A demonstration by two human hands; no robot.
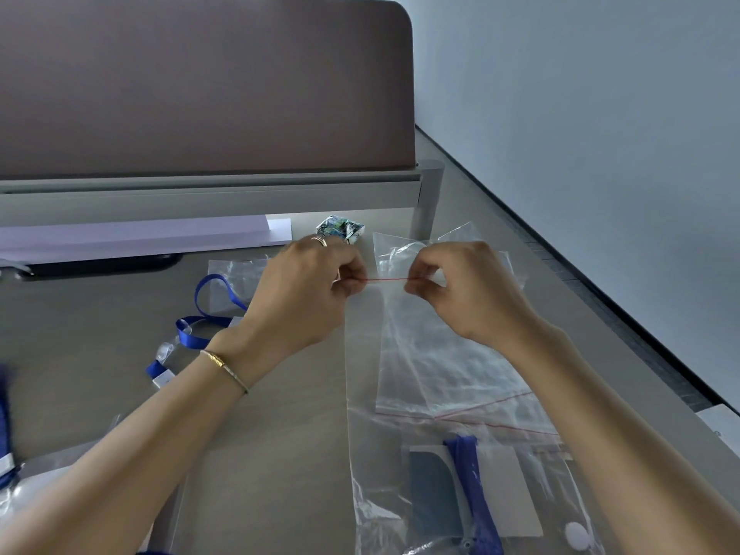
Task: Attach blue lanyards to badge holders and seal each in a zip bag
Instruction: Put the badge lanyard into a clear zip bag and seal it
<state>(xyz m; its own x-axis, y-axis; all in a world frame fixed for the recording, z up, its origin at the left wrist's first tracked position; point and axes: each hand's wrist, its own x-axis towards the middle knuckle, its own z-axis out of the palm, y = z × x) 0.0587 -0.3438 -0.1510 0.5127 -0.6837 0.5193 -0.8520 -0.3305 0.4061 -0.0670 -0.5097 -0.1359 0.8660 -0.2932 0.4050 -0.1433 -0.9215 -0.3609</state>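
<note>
Nearest you on the right, a clear zip bag (460,494) hangs down from your grip toward the desk (260,454), with a blue lanyard (472,490) and a badge holder (500,490) already inside it (the holder shows as a pale card with a darker panel to its left). At the near left edge, more blue strap and clear plastic (24,486) sit blurred; you cannot tell from here what exactly they are. Further out, flat on the desk under the held bag, lies a spare zip bag (448,366) with its red seal line toward you. Left of centre, a second blue lanyard (200,330) lies looped beside your left wrist, its clip end (160,372) nearest you. Mid-scene, your left hand (304,298) pinches the red zip strip (386,279) at its left end and your right hand (460,290) pinches the right end, fingers curled tight on both, the strip taut between them. Beyond the left hand, another clear bag (236,274) lies flat. Farther still, a small patterned box (340,228) sits by a pale purple sheet (140,234), under the brown divider panel (200,82).
</note>
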